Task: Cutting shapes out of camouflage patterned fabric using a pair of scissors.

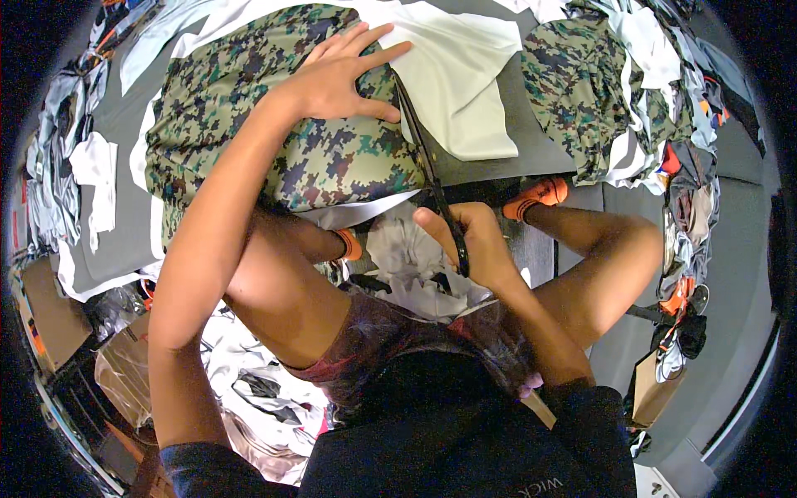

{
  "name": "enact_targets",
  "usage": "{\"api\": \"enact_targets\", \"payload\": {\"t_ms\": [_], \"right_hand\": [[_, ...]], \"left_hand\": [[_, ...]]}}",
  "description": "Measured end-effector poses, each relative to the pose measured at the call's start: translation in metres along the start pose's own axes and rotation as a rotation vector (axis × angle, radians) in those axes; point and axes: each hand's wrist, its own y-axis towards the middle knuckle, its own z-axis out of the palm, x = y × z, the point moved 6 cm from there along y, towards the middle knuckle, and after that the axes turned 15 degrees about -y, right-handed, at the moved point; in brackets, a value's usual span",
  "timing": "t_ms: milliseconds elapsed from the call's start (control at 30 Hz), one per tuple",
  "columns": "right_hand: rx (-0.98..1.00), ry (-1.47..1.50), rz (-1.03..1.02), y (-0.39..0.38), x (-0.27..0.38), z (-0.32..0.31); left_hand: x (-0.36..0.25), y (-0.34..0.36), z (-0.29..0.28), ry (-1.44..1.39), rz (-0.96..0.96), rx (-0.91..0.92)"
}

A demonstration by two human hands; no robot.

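Observation:
My left hand (pixel 336 79) lies flat, fingers spread, on camouflage fabric (pixel 340 162) in green, brown and black. That fabric rests on a grey board or table at the upper left. My right hand (pixel 479 249) is wrapped round the handle of long black scissors (pixel 436 187). Their blades point away from me, along the right edge of the camouflage fabric, near my left thumb. Whether the blades are closed on cloth I cannot tell. White fabric (pixel 465 83) lies just right of the blades, partly over the grey surface.
More camouflage fabric (pixel 573 95) lies at the upper right, beside white pieces. A pile of white scraps (pixel 407 249) is between my legs, with more white cloth (pixel 257 390) at lower left. Cardboard boxes (pixel 50 315) stand at the left. Heaps of mixed cloth (pixel 689 191) line the right.

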Motion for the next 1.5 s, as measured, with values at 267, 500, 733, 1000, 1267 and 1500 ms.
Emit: {"api": "enact_targets", "payload": {"t_ms": [267, 500, 733, 1000, 1267, 1500], "right_hand": [[0.059, 0.148, 0.015, -0.001, -0.001, 0.006], [0.1, 0.128, 0.012, 0.004, -0.013, 0.008], [0.088, 0.084, 0.116, 0.016, 0.013, 0.0], [0.046, 0.009, 0.108, 0.019, 0.013, 0.0], [0.008, 0.019, 0.097, 0.021, 0.008, 0.001], [-0.012, 0.052, 0.068, 0.021, 0.008, 0.001]], "left_hand": [[-0.002, 0.0, -0.005, -0.014, 0.006, -0.008], [0.009, 0.004, -0.012, -0.197, 0.031, -0.002], [0.012, 0.0, -0.01, -0.11, -0.003, -0.017], [0.013, 0.0, -0.01, -0.111, -0.029, -0.028], [0.013, 0.001, -0.009, -0.094, -0.039, -0.023], [0.012, 0.001, -0.01, -0.084, -0.049, -0.01]]}}
